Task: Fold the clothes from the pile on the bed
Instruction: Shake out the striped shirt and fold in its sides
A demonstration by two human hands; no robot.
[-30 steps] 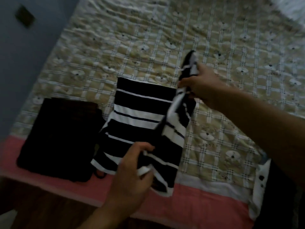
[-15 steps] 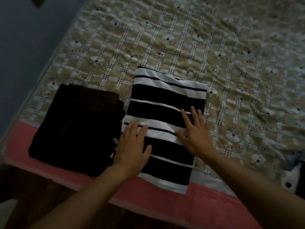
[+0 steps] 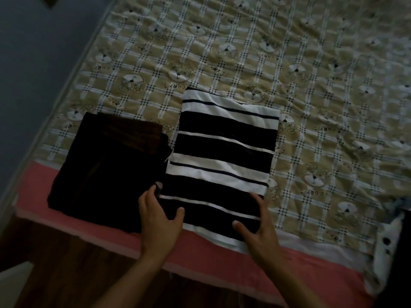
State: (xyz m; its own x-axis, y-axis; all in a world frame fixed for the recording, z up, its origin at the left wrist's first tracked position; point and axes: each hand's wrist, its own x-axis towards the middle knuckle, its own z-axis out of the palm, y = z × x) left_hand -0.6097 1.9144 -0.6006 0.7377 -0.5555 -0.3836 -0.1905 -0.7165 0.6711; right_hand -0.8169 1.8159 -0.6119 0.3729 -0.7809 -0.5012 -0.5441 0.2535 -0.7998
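On bedspread (image 3: 311, 63) printed "SPORT", hands (image 3: 160, 221) (image 3: 260, 232) flanking folded striped shirt (image 3: 222, 152)

The dim light swallows the dark folded garment (image 3: 109, 167) at 9 o'clock: its folds and fabric cannot be told. At 4 o'clock a white cloth with dark spots (image 3: 385, 247) is cut off by the right edge. Both forearms leave the bottom edge. The left hand (image 3: 159, 221) hides the striped garment's (image 3: 224, 152) near left corner.
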